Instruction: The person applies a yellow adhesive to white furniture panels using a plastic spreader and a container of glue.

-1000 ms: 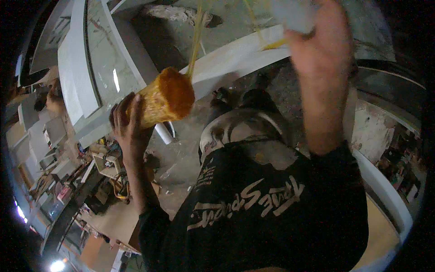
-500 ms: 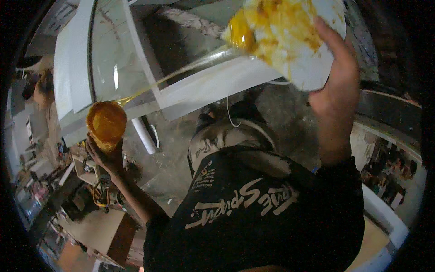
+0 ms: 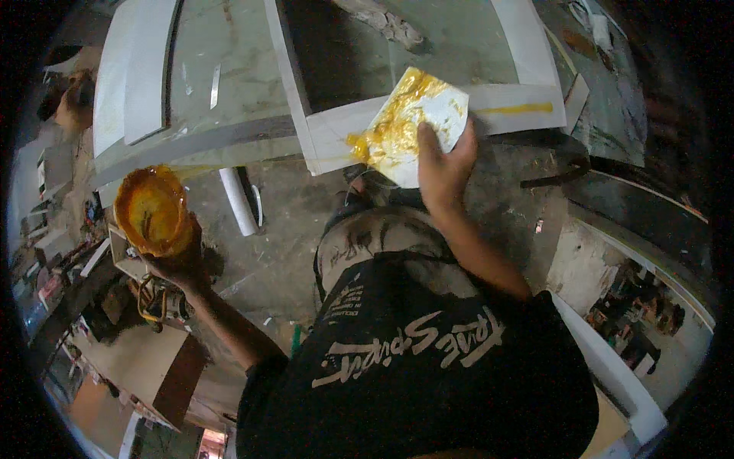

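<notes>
My left hand (image 3: 182, 258) is wrapped round a round cup (image 3: 153, 214), its rim and inside coated with sticky amber-yellow glue. Between the thumb and fingers of my right hand (image 3: 449, 168) is a flat white piece of board (image 3: 447, 115), its left part smeared with thick yellow glue (image 3: 394, 134). A thin strand of glue trails from its left corner toward the cup. Beneath that piece lies the near strip of a white frame (image 3: 329, 136), on the table. A yellow glue streak (image 3: 516, 109) runs along the strip's right part.
The table (image 3: 237, 84) has a greenish, glassy surface. White panels (image 3: 141, 76) lie at its left, and a crumpled pale cloth (image 3: 386, 24) lies within the frame. A white roll (image 3: 238, 203) stands by the near edge. Cluttered shelves (image 3: 638, 298) are at the right.
My right hand has brought the glue-smeared board leftward and nearer, away from the far right. The cup has shifted slightly left. The glue streak on the frame's right part now shows.
</notes>
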`<state>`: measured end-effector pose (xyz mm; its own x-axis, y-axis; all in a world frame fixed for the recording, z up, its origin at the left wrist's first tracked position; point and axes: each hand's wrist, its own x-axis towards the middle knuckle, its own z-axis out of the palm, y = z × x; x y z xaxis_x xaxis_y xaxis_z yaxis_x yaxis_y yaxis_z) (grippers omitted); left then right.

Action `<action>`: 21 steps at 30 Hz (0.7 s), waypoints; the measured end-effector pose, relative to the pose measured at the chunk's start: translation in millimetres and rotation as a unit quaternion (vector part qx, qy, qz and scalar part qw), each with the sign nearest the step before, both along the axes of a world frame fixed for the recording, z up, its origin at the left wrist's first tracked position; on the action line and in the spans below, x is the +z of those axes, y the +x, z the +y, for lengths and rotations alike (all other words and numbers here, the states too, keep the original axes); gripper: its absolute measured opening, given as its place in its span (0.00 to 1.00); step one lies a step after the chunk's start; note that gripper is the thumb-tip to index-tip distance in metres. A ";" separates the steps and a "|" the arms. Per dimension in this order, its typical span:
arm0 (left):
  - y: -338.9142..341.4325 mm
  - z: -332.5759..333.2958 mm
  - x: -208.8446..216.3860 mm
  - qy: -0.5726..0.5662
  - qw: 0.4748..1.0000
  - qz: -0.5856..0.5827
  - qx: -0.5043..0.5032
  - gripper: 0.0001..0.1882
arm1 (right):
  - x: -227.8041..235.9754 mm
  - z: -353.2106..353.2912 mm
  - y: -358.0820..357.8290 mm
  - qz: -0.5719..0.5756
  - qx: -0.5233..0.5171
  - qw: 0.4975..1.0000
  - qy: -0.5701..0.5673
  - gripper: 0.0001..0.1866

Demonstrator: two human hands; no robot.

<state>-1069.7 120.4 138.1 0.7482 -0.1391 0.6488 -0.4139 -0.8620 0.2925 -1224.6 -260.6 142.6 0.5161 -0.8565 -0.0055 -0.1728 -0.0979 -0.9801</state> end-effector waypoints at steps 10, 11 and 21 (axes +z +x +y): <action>11.0 9.3 35.5 -0.070 0.992 -0.050 -0.089 0.48 | 214.8 -94.7 -7.0 -0.145 -0.062 0.904 -0.398 0.25; 9.9 14.1 37.6 -0.077 0.991 -0.060 -0.089 0.48 | 231.2 -96.1 -8.0 -0.154 -0.047 0.882 -0.443 0.25; -15.6 11.6 6.1 -0.213 0.940 0.108 -0.242 0.36 | 61.5 75.4 -21.4 -0.229 -0.091 0.955 -0.166 0.29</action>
